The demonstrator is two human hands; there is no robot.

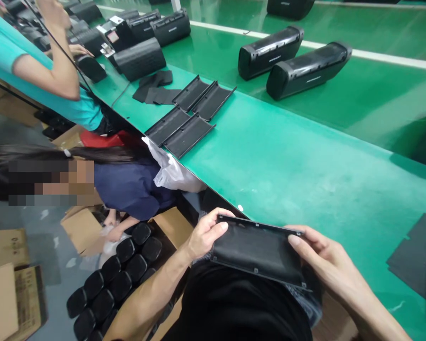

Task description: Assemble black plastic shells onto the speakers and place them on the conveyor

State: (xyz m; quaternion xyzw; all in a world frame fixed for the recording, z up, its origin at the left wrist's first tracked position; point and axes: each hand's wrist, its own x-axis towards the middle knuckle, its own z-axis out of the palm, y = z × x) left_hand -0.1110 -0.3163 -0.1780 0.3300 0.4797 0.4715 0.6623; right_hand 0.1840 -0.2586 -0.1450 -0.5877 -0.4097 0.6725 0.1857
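Observation:
A black curved plastic panel [257, 248] with small clip tabs along its long edges is held over my lap, its hollow side facing up. My left hand [208, 234] grips the panel's left end, thumb on the upper face. At the far end, my right hand [314, 248] pinches the upper right corner, with the thumb on top and the fingers partly hidden behind. Beyond the panel, several similar black panels [190, 135] lie in two groups on the green bench [287, 166]. Black sheets [156, 87] rest behind them.
Finished-looking black speaker housings [308, 71] stand across the bench. More black sheets [417, 255] lie at right. A co-worker in navy [128, 184] bends over an open carton [81, 229] at left. Several black caps [120, 282] fill a box beside me. A plastic bag [170, 170] hangs at the bench edge.

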